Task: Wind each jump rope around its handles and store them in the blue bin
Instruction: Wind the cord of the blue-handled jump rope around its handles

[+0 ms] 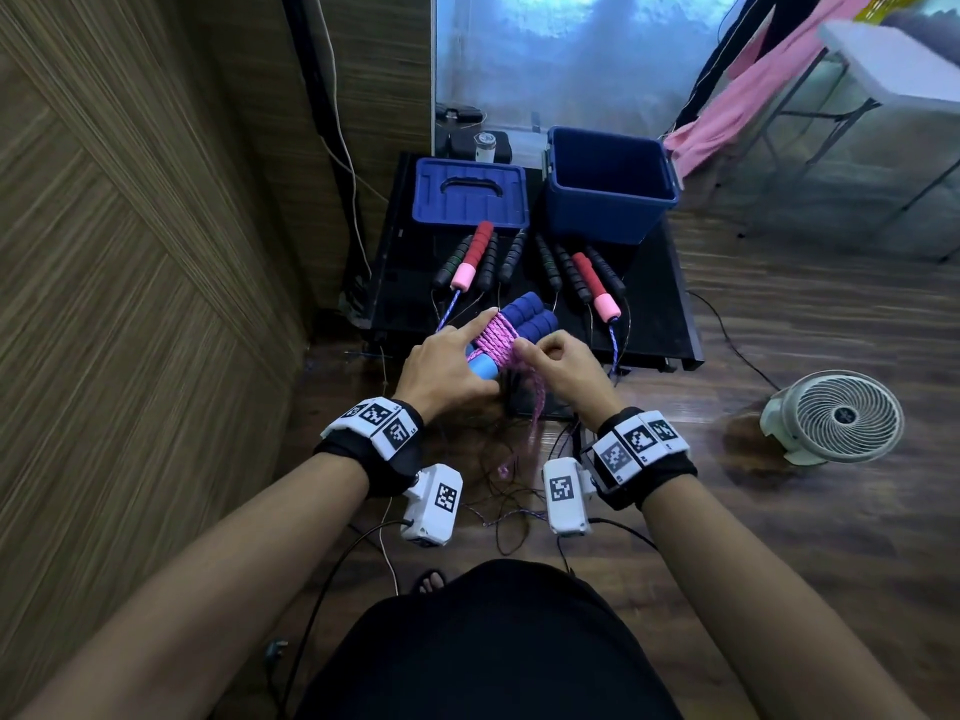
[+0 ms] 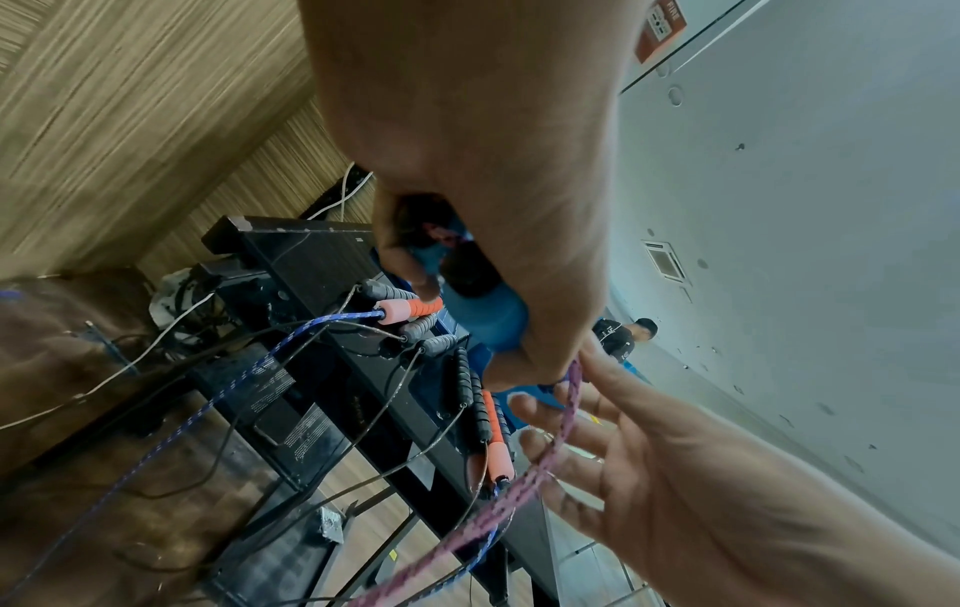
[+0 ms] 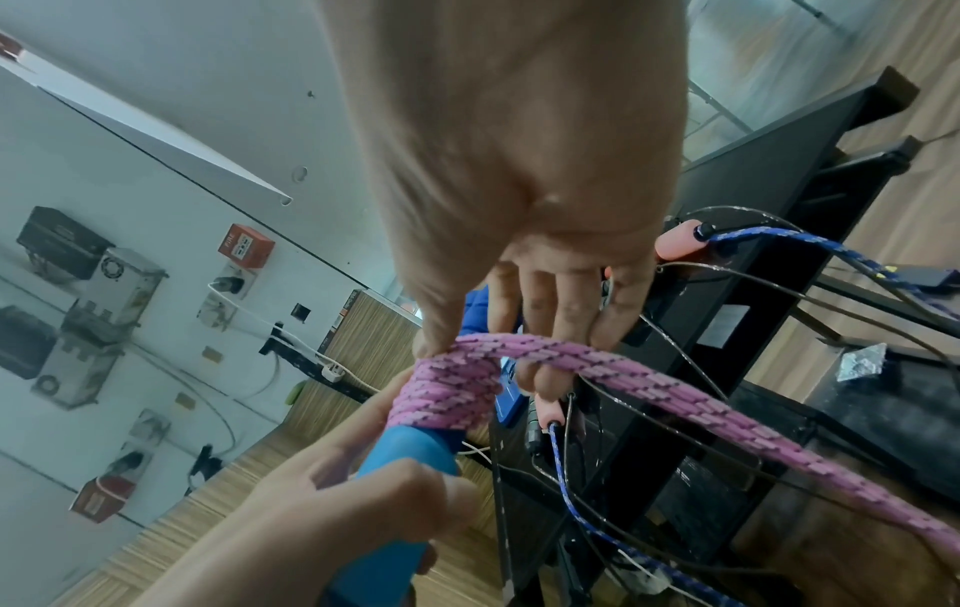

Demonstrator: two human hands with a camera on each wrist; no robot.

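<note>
Rope in hand: pink rope (image 1: 497,336) coiled in several turns round the paired blue handles (image 1: 524,317), held above the near edge of the black table (image 1: 654,304).
Left hand (image 1: 451,367): curled round the light-blue handle ends, index finger laid straight along the coils.
Right hand (image 1: 563,363): pinching the pink strand at the coil; a loose tail hanging toward the floor, so winding not finished.
Blue bin (image 1: 608,187): open on the far right of the table; apparently empty, though the bottom only partly visible.
Bin lid (image 1: 470,192): lying flat beside the bin, on its left.
Remaining ropes: red-and-pink handles (image 1: 474,254) and dark ridged handles (image 1: 511,254) lying unwound on the table, cords trailing off the front edge.
Progress: first rope partly wound; none stored; all others untouched.
</note>
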